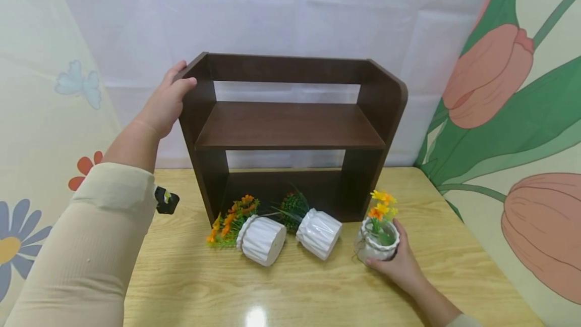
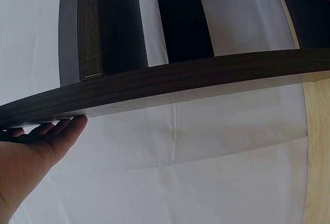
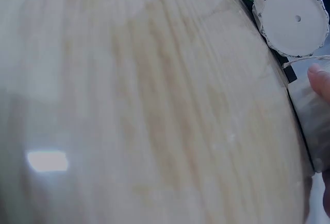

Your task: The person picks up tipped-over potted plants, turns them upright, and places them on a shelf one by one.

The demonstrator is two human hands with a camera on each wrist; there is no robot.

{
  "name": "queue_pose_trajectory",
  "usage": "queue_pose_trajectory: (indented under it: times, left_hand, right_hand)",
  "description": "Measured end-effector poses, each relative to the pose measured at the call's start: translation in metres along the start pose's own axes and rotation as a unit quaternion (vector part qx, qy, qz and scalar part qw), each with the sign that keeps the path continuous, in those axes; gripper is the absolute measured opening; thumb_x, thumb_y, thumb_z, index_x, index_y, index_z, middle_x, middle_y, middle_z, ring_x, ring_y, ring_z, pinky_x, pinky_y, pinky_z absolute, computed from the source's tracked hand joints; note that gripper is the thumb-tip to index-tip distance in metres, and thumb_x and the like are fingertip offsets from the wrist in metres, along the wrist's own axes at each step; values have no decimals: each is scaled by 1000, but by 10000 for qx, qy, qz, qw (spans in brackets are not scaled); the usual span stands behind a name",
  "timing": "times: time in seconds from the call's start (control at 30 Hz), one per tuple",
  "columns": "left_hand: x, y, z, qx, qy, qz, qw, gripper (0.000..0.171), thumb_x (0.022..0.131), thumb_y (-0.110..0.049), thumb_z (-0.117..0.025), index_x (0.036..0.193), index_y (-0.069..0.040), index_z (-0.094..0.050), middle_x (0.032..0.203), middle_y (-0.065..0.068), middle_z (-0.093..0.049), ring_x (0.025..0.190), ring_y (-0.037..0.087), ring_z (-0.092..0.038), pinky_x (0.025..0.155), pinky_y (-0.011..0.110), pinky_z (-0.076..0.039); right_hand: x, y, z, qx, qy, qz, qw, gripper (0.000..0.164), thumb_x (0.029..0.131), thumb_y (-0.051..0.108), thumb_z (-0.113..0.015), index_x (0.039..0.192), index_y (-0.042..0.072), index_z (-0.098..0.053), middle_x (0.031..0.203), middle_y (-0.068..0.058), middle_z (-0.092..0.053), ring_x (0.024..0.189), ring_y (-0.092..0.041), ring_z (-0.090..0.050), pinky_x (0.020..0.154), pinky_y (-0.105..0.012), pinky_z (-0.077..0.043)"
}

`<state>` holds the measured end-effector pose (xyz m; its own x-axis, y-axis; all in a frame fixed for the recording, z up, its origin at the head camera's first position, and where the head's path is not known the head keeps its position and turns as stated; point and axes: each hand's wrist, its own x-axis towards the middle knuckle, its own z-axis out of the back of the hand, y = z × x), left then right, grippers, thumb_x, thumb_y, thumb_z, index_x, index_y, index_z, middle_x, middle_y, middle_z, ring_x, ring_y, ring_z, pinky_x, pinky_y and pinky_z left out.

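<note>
- Pale wood-grain table (image 1: 317, 291), a bright glare (image 1: 256, 317) at its near edge.
- Right hand (image 1: 401, 266), thumb and fingers curved round an upright white flowerpot (image 1: 369, 252) with yellow-orange flowers, right of the others.
- Two more white pots (image 1: 260, 240) lie tipped over, plants toward the shelf.
- Dark brown shelf (image 1: 290, 125) stands behind; left hand (image 1: 165, 100) grips its upper left side between thumb and fingers.
- White cloth (image 1: 272, 14) hangs behind; painted flowers (image 1: 490, 77) cover the side walls.

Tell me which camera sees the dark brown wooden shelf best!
The head view: it shows the dark brown wooden shelf nearly whole, from the front. The left wrist view shows only part, with the left hand touching it. The right wrist view shows only dark slivers, probably shelf.
</note>
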<state>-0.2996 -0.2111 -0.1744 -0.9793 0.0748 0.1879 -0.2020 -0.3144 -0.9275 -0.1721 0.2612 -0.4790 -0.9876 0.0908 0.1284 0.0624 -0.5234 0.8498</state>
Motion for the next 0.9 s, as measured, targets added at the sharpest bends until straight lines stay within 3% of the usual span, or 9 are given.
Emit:
queue_pose_trajectory:
  times: [0.37,0.63,0.9]
  left_hand:
    - [1,0,0,-32,5,11,10000,68,100,-45,-31,158,-32,2,166,9,-6,142,27,-24,121,46,-15]
    - [2,1,0,37,-24,-14,10000,68,100,-46,-30,158,-32,2,166,9,-6,143,28,-24,122,48,-14]
    - [2,2,3,58,-4,-40,10000,67,100,-46,-30,158,-33,3,166,8,-5,144,28,-22,122,50,-13]
  right_hand:
    - [-2,4,-1,98,37,-18,9999,129,66,13,-90,156,6,1,154,-34,-21,141,-47,-26,114,-63,-18]
    - [0,4,-2,250,51,-311,9992,128,69,17,-89,157,11,4,157,-32,-18,143,-47,-22,115,-63,-17]
    - [1,6,-7,481,-137,-373,9981,121,69,12,-87,156,9,-2,155,-30,-22,141,-45,-26,115,-60,-19]
